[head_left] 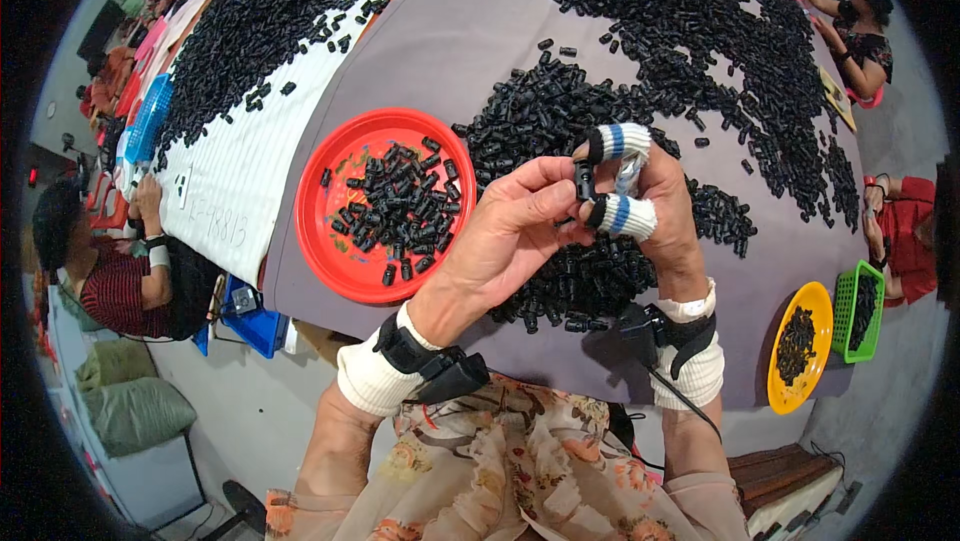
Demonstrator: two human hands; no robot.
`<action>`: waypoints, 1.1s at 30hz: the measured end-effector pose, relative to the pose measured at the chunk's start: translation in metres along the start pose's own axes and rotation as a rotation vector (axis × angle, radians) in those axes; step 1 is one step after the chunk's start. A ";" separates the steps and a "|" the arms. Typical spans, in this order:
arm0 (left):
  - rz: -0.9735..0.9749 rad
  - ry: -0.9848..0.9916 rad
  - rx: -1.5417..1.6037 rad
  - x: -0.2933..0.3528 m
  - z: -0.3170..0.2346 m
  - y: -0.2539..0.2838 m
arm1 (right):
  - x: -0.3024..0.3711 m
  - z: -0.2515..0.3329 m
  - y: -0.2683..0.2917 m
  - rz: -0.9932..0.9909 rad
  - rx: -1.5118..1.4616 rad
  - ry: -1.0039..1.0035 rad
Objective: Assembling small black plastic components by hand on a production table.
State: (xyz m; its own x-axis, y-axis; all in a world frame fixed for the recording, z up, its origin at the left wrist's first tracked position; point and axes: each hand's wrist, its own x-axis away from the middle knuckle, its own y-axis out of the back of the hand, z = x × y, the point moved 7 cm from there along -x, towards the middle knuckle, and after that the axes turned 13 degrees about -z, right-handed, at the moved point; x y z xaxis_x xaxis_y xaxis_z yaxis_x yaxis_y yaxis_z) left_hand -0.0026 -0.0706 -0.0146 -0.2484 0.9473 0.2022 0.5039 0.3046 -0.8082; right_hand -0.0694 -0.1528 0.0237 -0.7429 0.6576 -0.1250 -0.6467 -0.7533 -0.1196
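Note:
A small black cylindrical part point(585, 181) is held up over the table, between the fingertips of both hands. My left hand point(500, 231) pinches it with thumb and index finger. My right hand point(665, 201) closes on it from the other side; two of its fingers wear white knitted covers point(625, 215) with blue and black stripes. Beneath and behind my hands lies a heap of similar black parts point(545, 121). To the left, a red round tray point(318, 246) holds many more of them, lying loose.
Large spreads of black parts cover the far table point(400, 61) and the white-covered table point(235, 166) at left. A yellow plate point(822, 341) and a green basket point(850, 286) stand at right. Other people point(125, 286) work around the tables. A cable point(690, 396) hangs from my right wrist.

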 end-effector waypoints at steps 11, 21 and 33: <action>-0.140 0.011 0.054 -0.006 -0.002 -0.005 | 0.001 -0.003 0.014 -0.032 0.172 0.073; -0.078 0.051 0.023 -0.010 0.001 -0.003 | 0.000 -0.001 0.012 -0.052 0.139 0.052; -0.076 0.019 0.097 -0.010 -0.006 0.002 | -0.002 0.009 0.015 -0.037 0.305 -0.022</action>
State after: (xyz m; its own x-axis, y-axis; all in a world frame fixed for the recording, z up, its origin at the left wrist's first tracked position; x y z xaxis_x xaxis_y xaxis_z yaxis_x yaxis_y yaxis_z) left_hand 0.0062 -0.0789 -0.0153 -0.2666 0.9239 0.2745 0.4014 0.3654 -0.8399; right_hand -0.0793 -0.1655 0.0310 -0.7192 0.6868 -0.1047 -0.6930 -0.6985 0.1782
